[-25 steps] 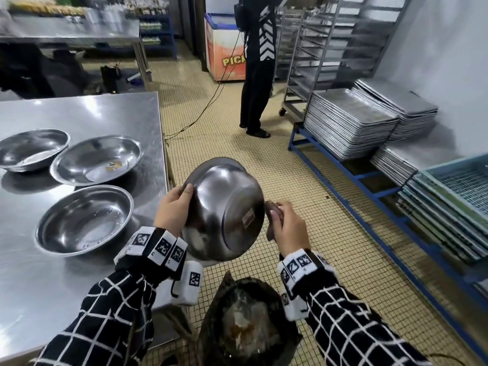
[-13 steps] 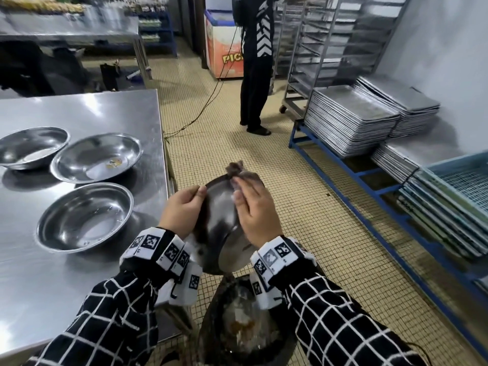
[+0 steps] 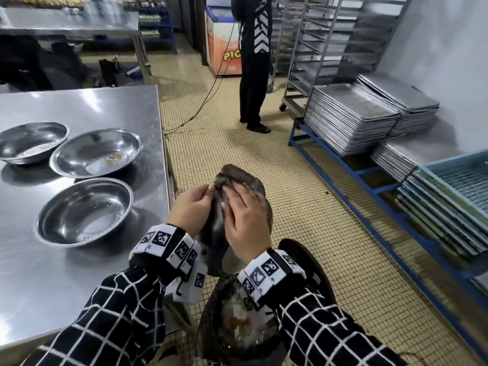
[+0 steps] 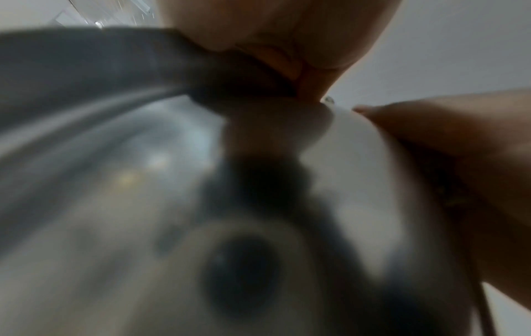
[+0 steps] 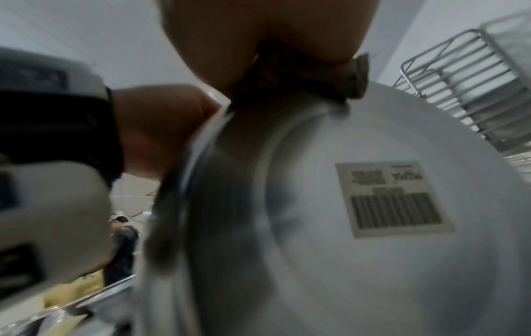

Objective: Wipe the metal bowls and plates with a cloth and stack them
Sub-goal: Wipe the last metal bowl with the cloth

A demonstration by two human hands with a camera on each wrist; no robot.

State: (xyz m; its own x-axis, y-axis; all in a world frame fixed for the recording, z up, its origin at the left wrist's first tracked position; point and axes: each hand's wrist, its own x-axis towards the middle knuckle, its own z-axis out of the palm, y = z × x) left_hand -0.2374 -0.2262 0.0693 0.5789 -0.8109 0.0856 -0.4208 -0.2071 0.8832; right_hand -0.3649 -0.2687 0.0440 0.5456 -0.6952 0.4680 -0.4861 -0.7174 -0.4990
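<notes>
I hold a metal bowl (image 3: 214, 233) on edge above a bin, in front of my chest. My left hand (image 3: 194, 210) grips its near rim, fingers curled over the edge. My right hand (image 3: 244, 220) presses a dark brown cloth (image 3: 233, 175) over the top rim, the cloth bunched under its fingers. The right wrist view shows the bowl's underside (image 5: 330, 261) with a barcode label (image 5: 393, 197) and the cloth (image 5: 301, 75) pinched against the rim. The left wrist view is blurred, filled by the bowl's inside (image 4: 143, 204). Three more bowls lie on the table: far left (image 3: 31, 141), middle (image 3: 96, 153), near (image 3: 84, 211).
The steel table (image 3: 79, 107) fills the left. A bin lined with a black bag (image 3: 237, 326) stands under my hands. A person (image 3: 254, 62) stands on the tiled floor ahead. Stacked metal trays (image 3: 351, 117) and blue crates (image 3: 462, 180) sit on a blue rack at the right.
The bowl has turned from underside-up to edge-on. My right hand has carried the cloth from the bowl's right side up to its top rim, close to my left hand.
</notes>
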